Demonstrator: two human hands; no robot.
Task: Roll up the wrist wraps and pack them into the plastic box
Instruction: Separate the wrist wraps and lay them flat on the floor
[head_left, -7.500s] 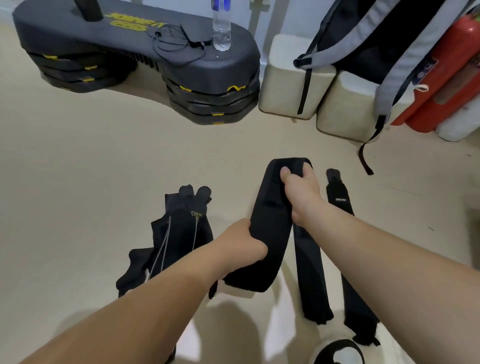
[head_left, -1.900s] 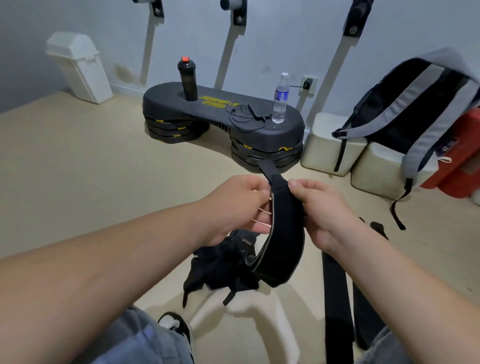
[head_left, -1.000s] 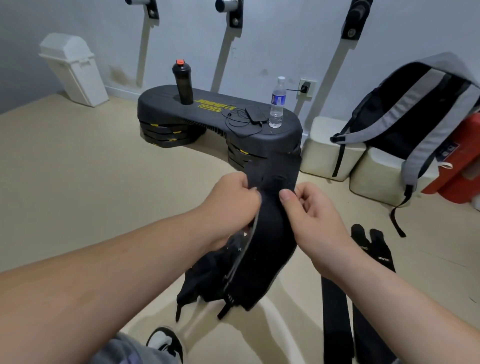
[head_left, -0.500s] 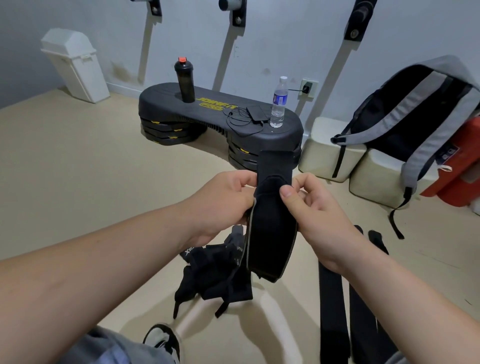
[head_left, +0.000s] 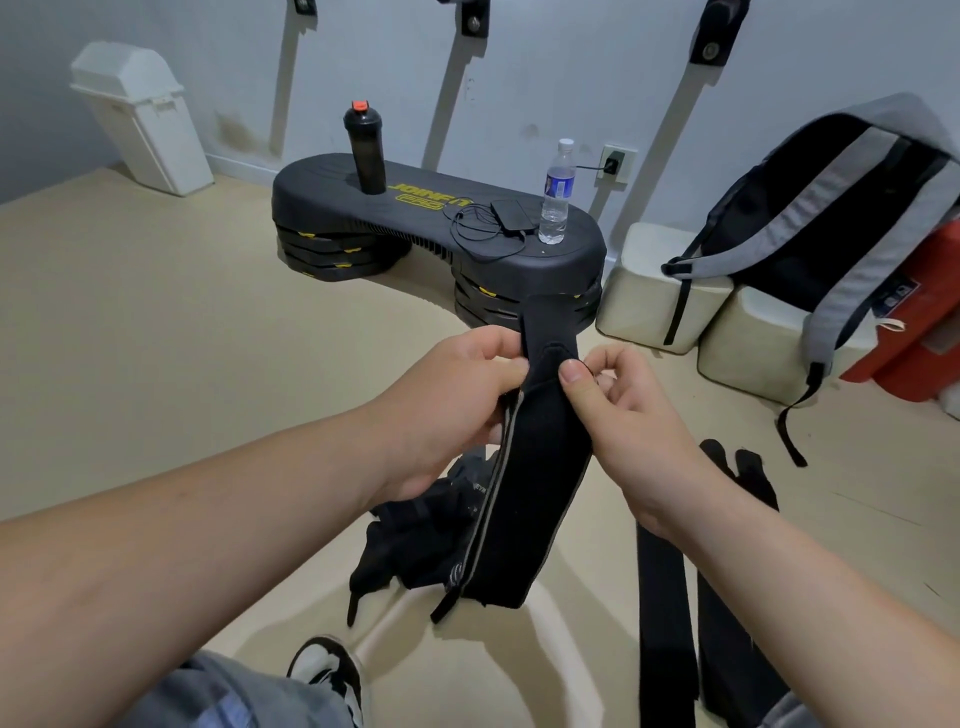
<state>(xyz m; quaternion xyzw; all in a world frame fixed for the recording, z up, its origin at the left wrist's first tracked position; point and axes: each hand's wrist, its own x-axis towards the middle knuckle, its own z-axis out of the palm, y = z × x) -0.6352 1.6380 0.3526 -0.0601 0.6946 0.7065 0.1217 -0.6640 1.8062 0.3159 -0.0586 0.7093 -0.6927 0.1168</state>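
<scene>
A wide black wrist wrap (head_left: 535, 493) hangs in the air in front of me, its top end folded over. My left hand (head_left: 457, 400) grips its left edge near the top. My right hand (head_left: 618, 410) pinches the folded top from the right, thumb on the front. Two more long black wraps (head_left: 696, 587) lie stretched out on the floor at the right. A heap of black gloves (head_left: 415, 530) lies on the floor below the held wrap. No plastic box is in view.
A black step platform (head_left: 415, 218) stands ahead, carrying a black shaker bottle (head_left: 366, 150), a water bottle (head_left: 556, 197) and a phone with cable. A grey backpack (head_left: 831, 208) leans on cream blocks at the right. A white bin (head_left: 140, 119) stands far left. My shoe (head_left: 327, 675) is below.
The wrap has been lifted off the floor and held up between both hands. In the last second its top end has been folded over and the hands have shifted slightly on it.
</scene>
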